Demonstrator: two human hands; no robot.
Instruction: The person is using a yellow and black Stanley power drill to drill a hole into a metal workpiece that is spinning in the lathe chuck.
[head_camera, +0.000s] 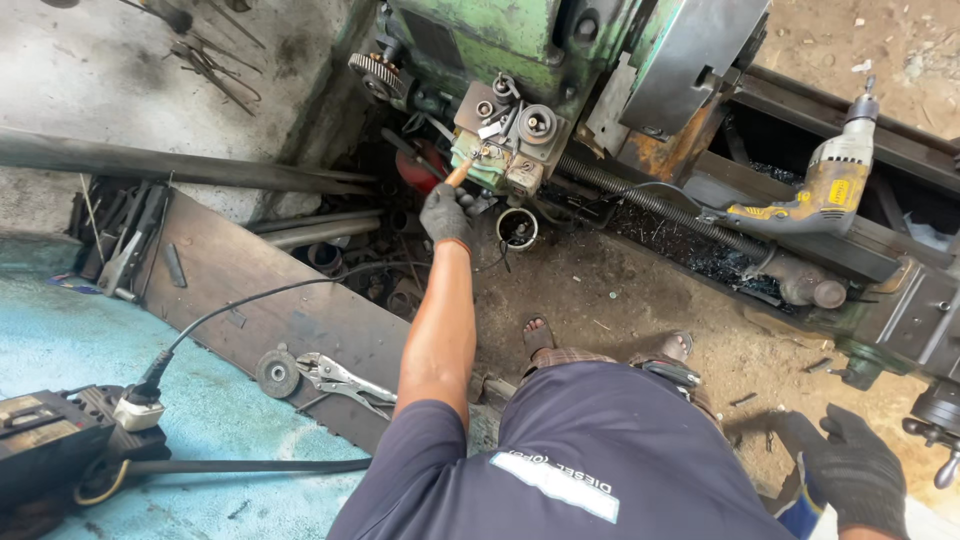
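Nearest the camera, the gloved right hand (855, 470) is seen low at the edge of the view, its fingers loosely spread and nothing gripped. Left of it, locking pliers (345, 380) are laid on a dark plank (250, 290) beside a small disc (277, 374). Farther out, the gloved left hand (446, 213) is stretched forward, its fingers closed round an orange-handled tool (459, 173), whose tip is set against the green lathe (505, 140). A yellow drill (825, 190) is rested on the lathe bed.
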